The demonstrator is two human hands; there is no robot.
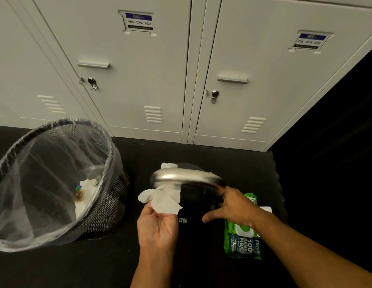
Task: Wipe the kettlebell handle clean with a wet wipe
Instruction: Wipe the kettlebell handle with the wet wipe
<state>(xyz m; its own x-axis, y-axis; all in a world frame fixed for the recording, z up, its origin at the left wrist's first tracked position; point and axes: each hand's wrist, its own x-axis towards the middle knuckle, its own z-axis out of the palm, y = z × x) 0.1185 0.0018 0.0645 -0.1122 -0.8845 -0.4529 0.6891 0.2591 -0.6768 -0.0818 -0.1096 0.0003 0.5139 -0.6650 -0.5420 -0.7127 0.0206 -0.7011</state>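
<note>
A dark floor (110,265) runs up to a row of pale grey lockers (139,80) with labels, pull handles and key locks. On that floor, low in the middle of the view, stands a black kettlebell (193,206) marked "12KG", its silver handle (185,177) arching across the top.

A white wet wipe (162,199) is looped around the left part of the handle: one bit shows above the bar, and the rest hangs crumpled beneath it. The left hand (158,227) pinches that lower end between thumb and fingers. The right hand (233,206) holds the handle's right end, fingers curled around the bar and thumb stretched out to the left.

Just right of the kettlebell, partly under the right forearm, lies a green pack of wipes (243,242). To the left, well apart from the kettlebell, stands a black mesh bin (106,213) lined with a clear plastic bag (45,183); crumpled white tissues (87,188) and other rubbish lie at its bottom.
</note>
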